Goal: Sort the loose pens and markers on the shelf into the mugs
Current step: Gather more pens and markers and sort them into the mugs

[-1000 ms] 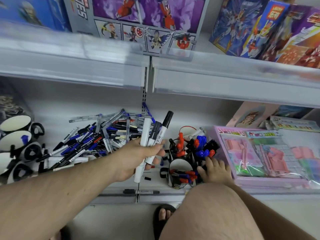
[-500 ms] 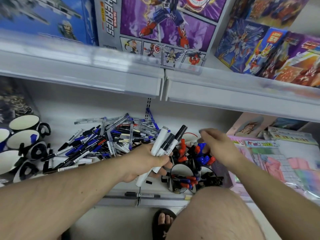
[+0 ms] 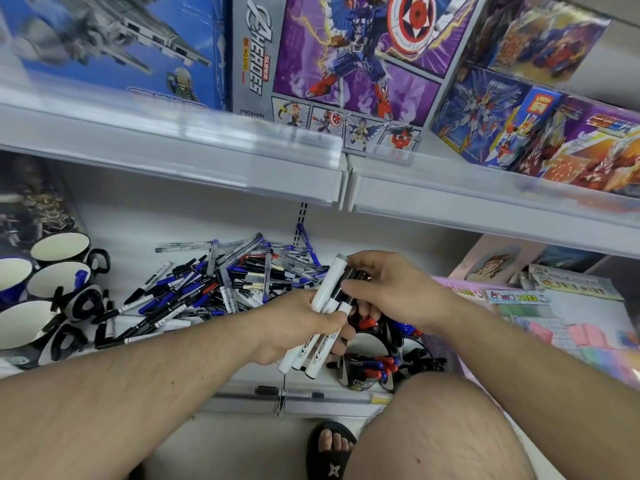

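My left hand [image 3: 298, 323] grips a bundle of three white markers [image 3: 320, 323] with black caps, held upright over the lower shelf. My right hand [image 3: 384, 289] closes its fingers round the black cap ends of that bundle. Below the hands stand black mugs [image 3: 367, 370] holding red and blue markers, partly hidden by my hands. A heap of loose pens and markers [image 3: 214, 285] lies on the shelf to the left. Several black mugs with cream insides [image 3: 59, 245] stand at the far left; one holds a blue pen.
The upper shelf edge [image 3: 242, 164] overhangs the work area, with toy boxes [image 3: 346, 57] on it. A pink stationery pack [image 3: 554, 327] lies at the right. A black pen [image 3: 273, 391] rests in the shelf's front rail. My knee [image 3: 450, 427] and sandalled foot [image 3: 329, 448] are below.
My right hand left the mug with markers, rose to the left and now grasps the cap ends of the bundle in my left hand. The view tilted upward.
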### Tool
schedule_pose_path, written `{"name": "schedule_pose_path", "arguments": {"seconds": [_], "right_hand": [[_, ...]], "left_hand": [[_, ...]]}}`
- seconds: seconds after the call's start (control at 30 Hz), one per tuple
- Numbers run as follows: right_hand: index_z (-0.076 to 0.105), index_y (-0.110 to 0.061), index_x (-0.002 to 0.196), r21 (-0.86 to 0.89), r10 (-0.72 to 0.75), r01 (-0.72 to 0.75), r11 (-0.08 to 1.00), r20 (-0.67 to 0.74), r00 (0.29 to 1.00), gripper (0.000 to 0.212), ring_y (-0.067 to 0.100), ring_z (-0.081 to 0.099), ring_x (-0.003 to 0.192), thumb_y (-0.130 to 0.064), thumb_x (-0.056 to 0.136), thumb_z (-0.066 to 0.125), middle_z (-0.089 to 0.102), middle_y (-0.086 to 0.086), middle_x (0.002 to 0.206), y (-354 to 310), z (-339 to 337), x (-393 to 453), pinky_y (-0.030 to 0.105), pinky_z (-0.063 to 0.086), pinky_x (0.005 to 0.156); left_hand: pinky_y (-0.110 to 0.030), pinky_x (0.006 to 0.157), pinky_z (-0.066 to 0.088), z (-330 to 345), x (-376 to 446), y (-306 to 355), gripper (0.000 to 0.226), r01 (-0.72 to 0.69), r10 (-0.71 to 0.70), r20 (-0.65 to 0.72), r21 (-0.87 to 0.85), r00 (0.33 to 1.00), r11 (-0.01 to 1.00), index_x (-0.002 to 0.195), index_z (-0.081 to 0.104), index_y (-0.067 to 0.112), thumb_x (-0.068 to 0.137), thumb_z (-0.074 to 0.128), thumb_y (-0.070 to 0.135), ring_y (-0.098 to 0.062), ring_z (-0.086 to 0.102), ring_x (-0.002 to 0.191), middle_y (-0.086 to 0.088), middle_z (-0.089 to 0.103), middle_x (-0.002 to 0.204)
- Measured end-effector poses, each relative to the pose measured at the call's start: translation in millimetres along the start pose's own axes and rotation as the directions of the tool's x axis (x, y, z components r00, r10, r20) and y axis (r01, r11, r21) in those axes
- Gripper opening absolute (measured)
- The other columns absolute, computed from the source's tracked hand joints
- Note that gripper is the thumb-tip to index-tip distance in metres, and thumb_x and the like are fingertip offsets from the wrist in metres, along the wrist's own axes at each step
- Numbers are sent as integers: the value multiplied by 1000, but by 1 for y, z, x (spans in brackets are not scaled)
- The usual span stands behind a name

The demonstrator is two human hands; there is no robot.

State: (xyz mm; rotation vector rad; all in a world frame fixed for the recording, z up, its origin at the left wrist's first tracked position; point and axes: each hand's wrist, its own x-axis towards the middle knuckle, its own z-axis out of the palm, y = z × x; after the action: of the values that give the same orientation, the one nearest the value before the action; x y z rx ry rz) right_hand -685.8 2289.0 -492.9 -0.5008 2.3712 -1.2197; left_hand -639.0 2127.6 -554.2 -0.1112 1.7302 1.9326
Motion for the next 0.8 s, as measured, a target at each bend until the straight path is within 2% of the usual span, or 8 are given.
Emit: {"name": "schedule_pose_path", "arguments": {"seconds": [0.07, 0.17, 0.27, 0.33, 0.43, 0.57, 0.7, 0.8], "right_hand": [[67, -18, 97, -65, -33, 33, 997, 3, 999, 10, 10, 56, 51, -10, 93, 64, 66, -6, 63, 3, 1, 1, 28, 47, 51], [65, -14, 93, -52, -35, 32, 998, -41, 999, 12, 13, 56, 50, -4, 95, 59, 63, -3, 58, 13, -11, 1, 26, 48, 51], [64, -8, 97, 109, 36, -12, 994, -218, 975, 13, 24, 55, 58, 2, 96, 55, 61, 10, 63, 37, -40, 2, 31, 48, 56], [62, -2, 105, 116, 72, -32, 993, -359, 930, 13, 27, 56, 61, 2, 96, 54, 62, 16, 70, 60, -58, 6, 41, 49, 62], [61, -9, 105, -153, 47, -140, 978, -494, 868, 11, 29, 63, 68, -5, 96, 55, 67, 11, 80, 90, -71, 14, 44, 53, 68], [60, -10, 111, -431, -62, -196, 881, -515, 855, 17, 22, 53, 85, -7, 96, 52, 60, 2, 95, 115, -64, 21, 28, 38, 73], [62, -3, 110, -503, -109, -195, 842, -513, 852, 19, 23, 51, 87, -3, 93, 53, 63, 14, 106, 142, -53, 38, 28, 36, 74], [61, -5, 110, -465, -73, -228, 855, -545, 835, 18, 21, 52, 86, -6, 94, 52, 63, 13, 106, 154, -46, 51, 29, 40, 75]], "left_hand": [[-36, 70, 58, -1, -1, 0, 9, 2, -2, -6, 8, 1000, 1000, 104, 63, 8, 96, 59, 12, -26, 72, 85, -10, 75, 94], [-38, 76, 58, -6, -1, 0, 15, -13, 14, -37, 40, 999, 999, 109, 66, 10, 96, 59, 15, -30, 71, 96, -13, 74, 103], [-41, 82, 59, -17, 0, 0, 14, 2, 2, -109, 36, 994, 999, 109, 65, 20, 97, 58, 18, -25, 69, 100, -7, 72, 108], [-40, 82, 59, -27, 1, -3, 11, 26, -12, -191, 73, 982, 997, 107, 63, 25, 99, 56, 22, -21, 68, 102, -2, 70, 110], [-38, 81, 59, -36, 3, -11, 13, 73, -33, -264, 142, 964, 987, 109, 63, 23, 100, 54, 25, -18, 69, 96, 1, 71, 106], [-35, 78, 58, -32, 7, -13, 13, 104, -55, -262, 179, 963, 978, 107, 64, 22, 100, 54, 22, -17, 69, 93, 0, 73, 104], [-32, 75, 58, -24, 11, -13, 13, 103, -54, -242, 194, 969, 976, 108, 64, 21, 100, 54, 22, -15, 70, 92, 2, 73, 101], [-32, 75, 58, -22, 15, -14, 13, 107, -58, -239, 197, 969, 975, 107, 64, 22, 100, 54, 22, -14, 71, 88, 3, 73, 100]]}}
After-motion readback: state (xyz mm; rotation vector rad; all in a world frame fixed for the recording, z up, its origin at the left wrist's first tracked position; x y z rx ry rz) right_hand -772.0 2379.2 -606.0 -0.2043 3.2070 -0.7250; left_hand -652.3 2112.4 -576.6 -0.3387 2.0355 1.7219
